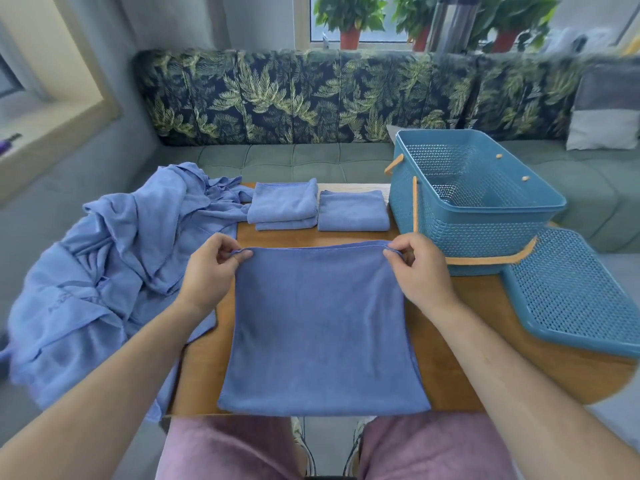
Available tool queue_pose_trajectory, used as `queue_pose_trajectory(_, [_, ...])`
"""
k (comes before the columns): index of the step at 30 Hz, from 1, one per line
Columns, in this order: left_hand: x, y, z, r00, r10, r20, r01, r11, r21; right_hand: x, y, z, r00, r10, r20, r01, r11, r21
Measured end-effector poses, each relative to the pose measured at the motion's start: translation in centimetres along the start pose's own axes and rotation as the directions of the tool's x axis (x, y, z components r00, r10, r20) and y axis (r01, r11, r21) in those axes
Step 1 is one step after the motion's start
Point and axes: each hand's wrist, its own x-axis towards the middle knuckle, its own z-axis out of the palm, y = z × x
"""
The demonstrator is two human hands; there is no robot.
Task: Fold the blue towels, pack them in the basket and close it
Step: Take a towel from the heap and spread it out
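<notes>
So the blue towel [322, 327] lies flat on the tabletop [467, 358], long axis running front to back, left grip [211, 271] and right grip [420, 271] each pinching one far corner, all the cloth sitting body-side of both pinches.

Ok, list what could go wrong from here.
The left hand and right hand pinch only the far corners of the towel; its near edge lies along the table front and might slip off.
The unfolded pile overhangs the table's left side and could slide down.
The lid near the right edge could get knocked off.
</notes>
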Motion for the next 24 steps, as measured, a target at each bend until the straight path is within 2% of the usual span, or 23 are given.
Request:
queue_pose_trajectory(6, [0.6, 5.2, -3.3, 0.999, 0.0, -0.041, -0.002, 0.999, -0.043, 2.5, -3.9, -3.6, 1.0, -0.005, -0.009, 0.005, 1.0, 0.028])
queue_pose_trajectory(11, [-0.1, 9.2, -6.2, 0.999, 0.009, -0.044, -0.019, 0.975, -0.221, 3.2, -7.7, -7.0, 1.0, -0.001, 0.021, -0.001, 0.996, 0.084])
queue_pose_trajectory(15, [-1.0, 11.9, -8.8, 0.999, 0.028, -0.023, -0.035, 0.919, -0.392, 2.7, -11.2, -10.2, 0.999, 0.001, 0.055, -0.009, 0.987, 0.163])
queue_pose_trajectory(20, [-1.9, 15.7, -12.0, 0.993, 0.116, -0.003, -0.098, 0.833, -0.545, 2.8, -15.6, -14.5, 0.984, -0.018, 0.175, -0.025, 0.97, 0.242])
queue_pose_trajectory(22, [-1.9, 17.2, -13.1, 0.988, 0.157, 0.01, -0.125, 0.824, -0.553, 3.2, -16.9, -16.1, 0.975, -0.025, 0.22, -0.032, 0.968, 0.249])
queue_pose_trajectory(24, [-1.5, 18.0, -13.8, 0.984, 0.177, 0.004, -0.155, 0.875, -0.458, 4.0, -17.7, -17.0, 0.97, -0.029, 0.242, -0.025, 0.975, 0.219])
